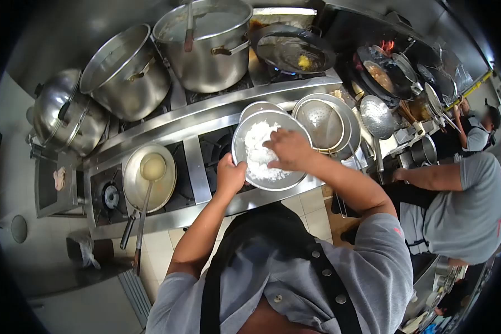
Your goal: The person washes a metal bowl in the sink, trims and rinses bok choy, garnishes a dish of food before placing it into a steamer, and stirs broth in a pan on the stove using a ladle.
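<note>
A metal mixing bowl (294,181) with white powder (260,146), like flour or starch, is held in front of me over the stove. My left hand (230,175) grips its left rim, the thumb over the edge. Inside the bowl, my right hand (288,149) reaches into the powder with its fingers bent; the fingertips are partly hidden, so what they hold, if anything, does not show. Just behind the bowl sits another metal bowl (260,107). To its right, a round strainer (320,125) rests in a larger metal bowl (350,119).
Large stockpots (220,64) line the back burners, near a wok (284,53) with something yellow over a blue flame. A frying pan (167,186) holding a ladle (152,167) stands at left. Co-workers (462,206) work at right, near a wok (378,75) with flames behind.
</note>
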`<action>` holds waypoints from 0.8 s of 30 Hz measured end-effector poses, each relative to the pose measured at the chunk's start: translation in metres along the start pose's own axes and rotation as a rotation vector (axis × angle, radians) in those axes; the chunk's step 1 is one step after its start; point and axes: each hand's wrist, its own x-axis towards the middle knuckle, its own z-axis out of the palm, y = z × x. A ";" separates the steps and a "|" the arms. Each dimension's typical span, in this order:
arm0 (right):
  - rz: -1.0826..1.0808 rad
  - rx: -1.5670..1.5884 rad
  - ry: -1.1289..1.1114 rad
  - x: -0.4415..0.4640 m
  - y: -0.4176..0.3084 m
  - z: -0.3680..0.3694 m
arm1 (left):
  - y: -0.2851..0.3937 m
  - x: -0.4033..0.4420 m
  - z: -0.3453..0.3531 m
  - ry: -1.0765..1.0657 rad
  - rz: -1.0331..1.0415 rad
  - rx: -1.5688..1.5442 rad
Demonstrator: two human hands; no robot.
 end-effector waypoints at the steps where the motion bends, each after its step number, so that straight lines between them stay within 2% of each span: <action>1: 0.066 -0.033 0.060 -0.005 -0.006 0.012 | -0.002 0.000 0.000 -0.007 -0.021 -0.027; 6: 0.291 0.421 0.046 -0.009 -0.002 0.028 | 0.008 0.003 0.005 -0.040 -0.104 -0.114; 9: 0.188 0.443 0.339 -0.006 0.012 0.032 | 0.022 0.013 0.015 -0.047 -0.105 -0.137; 10: 0.182 0.500 0.376 -0.004 0.018 0.029 | 0.027 0.019 0.021 -0.043 -0.104 -0.136; 14: 0.144 0.485 0.504 0.006 0.053 0.008 | 0.032 0.046 0.045 -0.033 -0.092 -0.085; 17: 0.173 0.583 0.519 0.011 0.087 -0.034 | 0.032 0.064 0.062 -0.025 -0.160 -0.105; 21: 0.317 0.613 0.666 0.038 0.166 -0.076 | 0.037 0.083 0.084 0.004 -0.156 -0.151; 24: 0.500 0.387 0.629 0.084 0.233 -0.088 | 0.040 0.087 0.090 0.038 -0.163 -0.146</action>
